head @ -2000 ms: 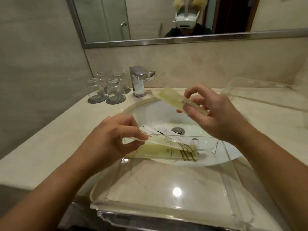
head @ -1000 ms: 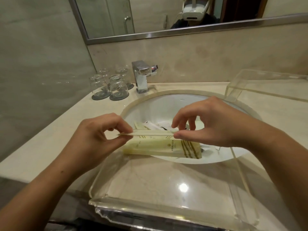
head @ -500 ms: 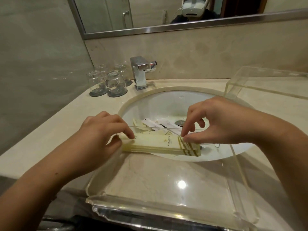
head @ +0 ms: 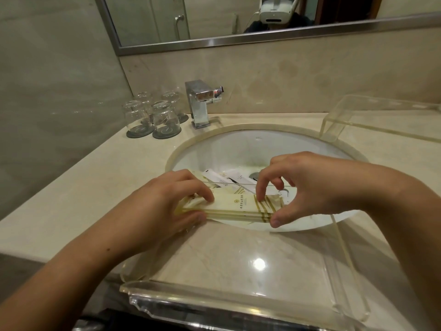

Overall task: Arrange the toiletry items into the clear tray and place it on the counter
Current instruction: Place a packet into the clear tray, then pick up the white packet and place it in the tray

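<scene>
While your left hand (head: 167, 201) and right hand (head: 307, 187) pinch the packets (head: 241, 206) in the tray (head: 238, 304), they hide sachets (head: 229, 177) in the sink (head: 238, 149); glasses (head: 152, 118) stand well apart.

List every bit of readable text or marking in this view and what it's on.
Top packet of the yellow stack: a round emblem and a printed line, too blurred to read.
White sachets in the sink: small marks, unreadable.
Sink basin rear wall: tiny stamp, unreadable.
No text can be quoted.

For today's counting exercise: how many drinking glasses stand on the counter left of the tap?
4, all upside down on dark coasters: front left glass, front right glass, back left glass, and back right glass. Any glass behind them would be hidden.
</scene>
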The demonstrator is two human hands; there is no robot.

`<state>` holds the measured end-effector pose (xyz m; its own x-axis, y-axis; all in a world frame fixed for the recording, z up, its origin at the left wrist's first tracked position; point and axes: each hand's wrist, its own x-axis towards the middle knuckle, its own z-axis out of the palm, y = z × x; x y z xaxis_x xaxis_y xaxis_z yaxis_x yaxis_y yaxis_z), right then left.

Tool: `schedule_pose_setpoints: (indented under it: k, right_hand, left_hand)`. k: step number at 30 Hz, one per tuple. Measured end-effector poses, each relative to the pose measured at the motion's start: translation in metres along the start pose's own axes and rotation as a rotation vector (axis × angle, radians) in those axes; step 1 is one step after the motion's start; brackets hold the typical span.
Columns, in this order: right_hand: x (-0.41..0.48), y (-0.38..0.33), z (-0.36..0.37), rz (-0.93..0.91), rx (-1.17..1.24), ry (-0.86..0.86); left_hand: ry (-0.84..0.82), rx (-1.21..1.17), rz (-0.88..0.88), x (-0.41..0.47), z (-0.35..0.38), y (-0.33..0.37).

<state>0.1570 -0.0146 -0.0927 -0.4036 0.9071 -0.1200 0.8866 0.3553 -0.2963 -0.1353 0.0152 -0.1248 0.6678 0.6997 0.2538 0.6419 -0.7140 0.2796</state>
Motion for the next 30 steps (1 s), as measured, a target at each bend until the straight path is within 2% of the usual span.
schedule_pose_setpoints:
  k: [11, 18, 21, 26, 30]
  right_hand:
    - [0.002, 0.004, -0.001, -0.021, 0.021, 0.027]
    - [0.008, 0.018, -0.005, -0.056, 0.279, 0.455]
    - [0.015, 0.029, 0.001, -0.007, 0.342, 0.545]
    - [0.033, 0.050, 0.015, 0.107, 0.415, 0.488]
    - [0.055, 0.074, 0.028, 0.194, 0.448, 0.414]
  left_hand:
    - [0.015, 0.008, 0.030, 0.000, 0.000, -0.003]
    - [0.244, -0.112, 0.009, 0.024, -0.018, -0.018]
    - [0.269, -0.187, -0.067, 0.046, -0.019, -0.035]
    - [0.235, -0.252, -0.124, 0.086, 0.000, -0.066]
    - [0.145, -0.289, -0.128, 0.114, 0.018, -0.085]
